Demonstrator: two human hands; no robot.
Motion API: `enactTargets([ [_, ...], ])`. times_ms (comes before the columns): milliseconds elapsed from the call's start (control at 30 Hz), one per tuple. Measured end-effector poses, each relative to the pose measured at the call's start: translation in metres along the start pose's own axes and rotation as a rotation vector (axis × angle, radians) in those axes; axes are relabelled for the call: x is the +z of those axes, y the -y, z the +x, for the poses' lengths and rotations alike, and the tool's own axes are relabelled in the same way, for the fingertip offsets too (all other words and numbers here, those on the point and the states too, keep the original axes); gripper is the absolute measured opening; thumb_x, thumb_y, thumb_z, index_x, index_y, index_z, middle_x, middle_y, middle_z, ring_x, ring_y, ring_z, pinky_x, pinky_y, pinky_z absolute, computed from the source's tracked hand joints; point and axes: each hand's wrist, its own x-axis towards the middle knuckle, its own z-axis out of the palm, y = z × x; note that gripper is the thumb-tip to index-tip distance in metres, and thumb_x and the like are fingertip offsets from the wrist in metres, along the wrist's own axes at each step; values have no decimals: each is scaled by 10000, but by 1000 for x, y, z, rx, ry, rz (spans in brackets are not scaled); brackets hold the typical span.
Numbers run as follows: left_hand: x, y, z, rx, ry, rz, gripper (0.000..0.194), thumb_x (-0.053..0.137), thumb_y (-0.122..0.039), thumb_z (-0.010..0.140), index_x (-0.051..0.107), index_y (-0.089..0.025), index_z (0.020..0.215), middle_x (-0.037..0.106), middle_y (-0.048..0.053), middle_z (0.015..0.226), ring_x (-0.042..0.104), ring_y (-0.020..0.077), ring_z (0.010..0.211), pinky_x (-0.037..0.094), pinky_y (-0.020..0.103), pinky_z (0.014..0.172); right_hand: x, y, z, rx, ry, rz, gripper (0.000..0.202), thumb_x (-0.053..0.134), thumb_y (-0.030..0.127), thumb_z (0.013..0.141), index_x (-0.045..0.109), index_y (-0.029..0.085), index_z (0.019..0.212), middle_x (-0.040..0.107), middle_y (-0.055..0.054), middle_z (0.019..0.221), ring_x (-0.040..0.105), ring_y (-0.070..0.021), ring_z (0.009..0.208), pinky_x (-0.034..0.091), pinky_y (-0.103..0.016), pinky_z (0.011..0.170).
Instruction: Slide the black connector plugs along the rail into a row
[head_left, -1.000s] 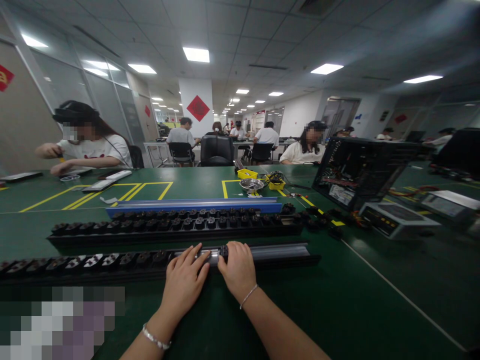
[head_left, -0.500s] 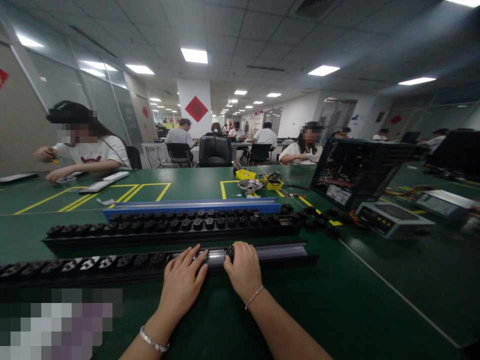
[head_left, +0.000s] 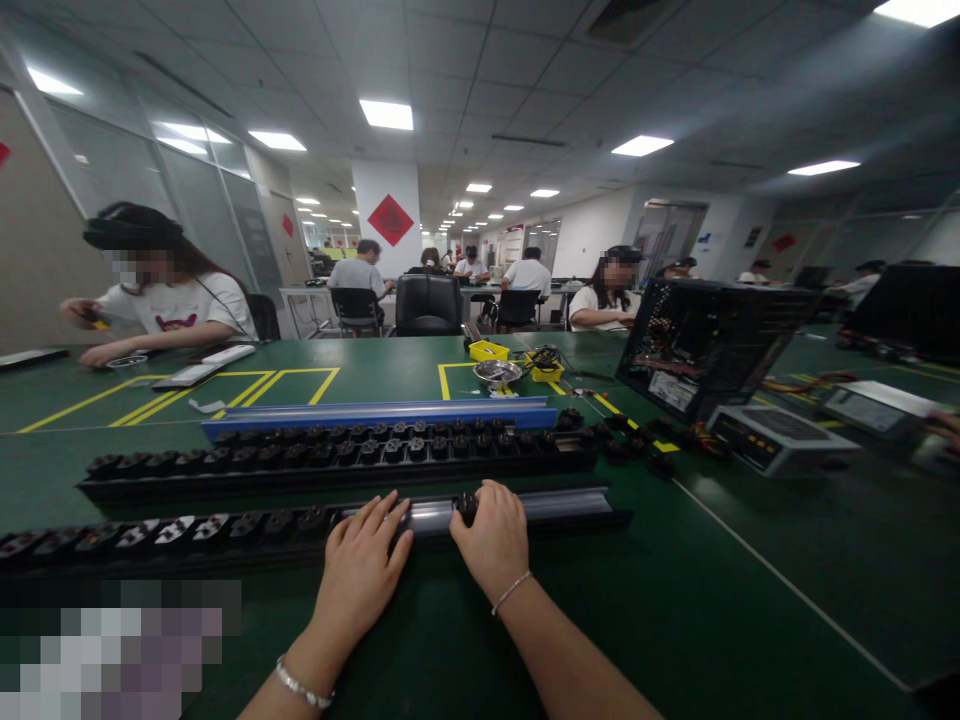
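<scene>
A long black track rail (head_left: pixel 555 507) with a shiny metal channel lies across the table in front of me. Black round socket modules (head_left: pixel 240 526) sit in a row along its left part. My left hand (head_left: pixel 367 560) rests over the rail just right of that row, fingers stretched and pressing down; whatever lies beneath them is hidden. Over the bare channel, my right hand (head_left: pixel 493 535) grips a single black socket module (head_left: pixel 466 508) between thumb and fingers. Bare metal (head_left: pixel 431 515) shows between the two hands.
Behind lies a second black rail (head_left: pixel 337 480) filled with socket modules, then a blue rail (head_left: pixel 517 412). A metal bowl (head_left: pixel 497 373), yellow trays (head_left: pixel 489 351), an open computer case (head_left: pixel 705 340) and a power supply (head_left: pixel 780 440) stand farther off. Co-workers sit around.
Both hands keep nearly the same places on the rail. The right hand's socket module shows slightly more, a touch farther right along the channel. The view has shifted slightly.
</scene>
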Motion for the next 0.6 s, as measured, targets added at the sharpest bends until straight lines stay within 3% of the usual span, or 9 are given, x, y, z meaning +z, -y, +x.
enactTargets([
  [300, -6, -3, 1, 42, -17, 23, 404, 379, -408, 859, 539, -284, 1209, 525, 28, 1312, 448, 231, 1223, 353, 441, 975, -4, -6, 3, -58, 11, -21, 105, 541, 289, 740, 546, 192, 778, 608, -63, 866, 522, -210, 896, 346, -333, 842],
  [600, -6, -4, 2, 56, -6, 38, 412, 364, -410, 868, 535, -268, 1215, 516, 30, 1320, 444, 230, 1227, 383, 437, 961, -4, -8, 1, -77, -10, 44, 108, 555, 293, 737, 545, 194, 778, 610, -50, 863, 516, -203, 887, 327, -329, 861],
])
